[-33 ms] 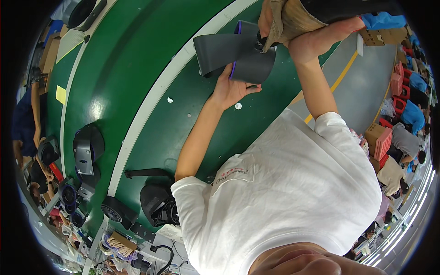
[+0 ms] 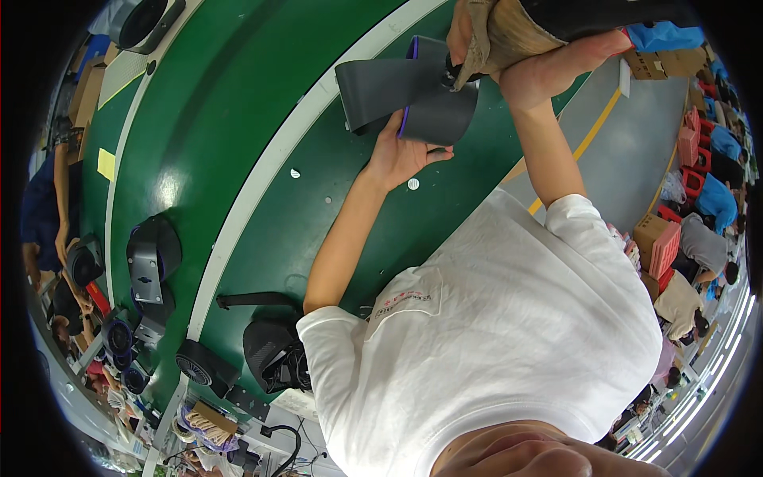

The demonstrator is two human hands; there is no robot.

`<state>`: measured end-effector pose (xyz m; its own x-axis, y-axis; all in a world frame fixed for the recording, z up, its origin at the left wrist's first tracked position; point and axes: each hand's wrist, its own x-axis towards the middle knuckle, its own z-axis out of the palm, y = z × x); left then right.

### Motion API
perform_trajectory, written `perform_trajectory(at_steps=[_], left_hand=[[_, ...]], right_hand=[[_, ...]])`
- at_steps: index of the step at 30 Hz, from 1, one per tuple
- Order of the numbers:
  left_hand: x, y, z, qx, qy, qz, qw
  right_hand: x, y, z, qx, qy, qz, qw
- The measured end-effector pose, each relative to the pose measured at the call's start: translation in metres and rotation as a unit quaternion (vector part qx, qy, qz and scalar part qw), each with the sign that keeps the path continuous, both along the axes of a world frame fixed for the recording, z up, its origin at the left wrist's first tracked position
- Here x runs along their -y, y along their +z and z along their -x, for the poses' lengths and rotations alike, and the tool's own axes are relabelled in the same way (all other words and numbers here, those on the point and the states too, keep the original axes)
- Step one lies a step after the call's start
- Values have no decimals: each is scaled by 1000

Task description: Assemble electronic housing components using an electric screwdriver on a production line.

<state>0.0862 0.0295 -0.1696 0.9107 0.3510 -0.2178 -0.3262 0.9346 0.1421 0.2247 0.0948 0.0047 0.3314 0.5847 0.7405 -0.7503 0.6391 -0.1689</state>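
My left hand (image 2: 396, 160) grips the lower edge of a dark grey curved housing (image 2: 442, 113), a looped band with purple edging. Its fingers go behind the band and are partly hidden; the thumb lies along the near side. My right hand (image 2: 544, 73) is wrapped round a thick tool (image 2: 513, 33) covered in tan cloth, with a black body running off to the upper right. The tool's dark front end meets the housing's right part, where cloth and fingers hide the exact contact. What kind of tool it is I cannot make out.
Under my hands lies a green worktable (image 2: 318, 230), a pale rail (image 2: 262, 171) along it. Several similar dark units (image 2: 151, 258) stand at left, near a black mesh-like part (image 2: 270, 354). Small white round stickers (image 2: 413, 184) dot the tabletop. Co-workers sit along both sides.
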Motion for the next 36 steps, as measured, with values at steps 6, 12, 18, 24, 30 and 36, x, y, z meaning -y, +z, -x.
perform_trajectory(at_steps=[6, 12, 18, 24, 30, 36], left_hand=[[0, -1, 2, -5, -1, -4, 1000], [-2, -7, 2, 39, -10, 1, 999], [-12, 48, 6, -88, 15, 134, 987], [-66, 76, 61, -345, 125, -228, 902], [-224, 88, 196, -606, 107, -422, 666], [-330, 120, 287, -765, 297, -529, 216]], right_hand=[[37, 16, -5, 249, -187, 225, 923], [1, -15, -8, 57, -7, -64, 996], [-5, -17, -17, 102, -26, -92, 990], [63, -18, -65, 176, -234, 373, 880], [66, -39, -127, 118, -385, 416, 815], [76, -48, -133, 99, -324, 426, 839]])
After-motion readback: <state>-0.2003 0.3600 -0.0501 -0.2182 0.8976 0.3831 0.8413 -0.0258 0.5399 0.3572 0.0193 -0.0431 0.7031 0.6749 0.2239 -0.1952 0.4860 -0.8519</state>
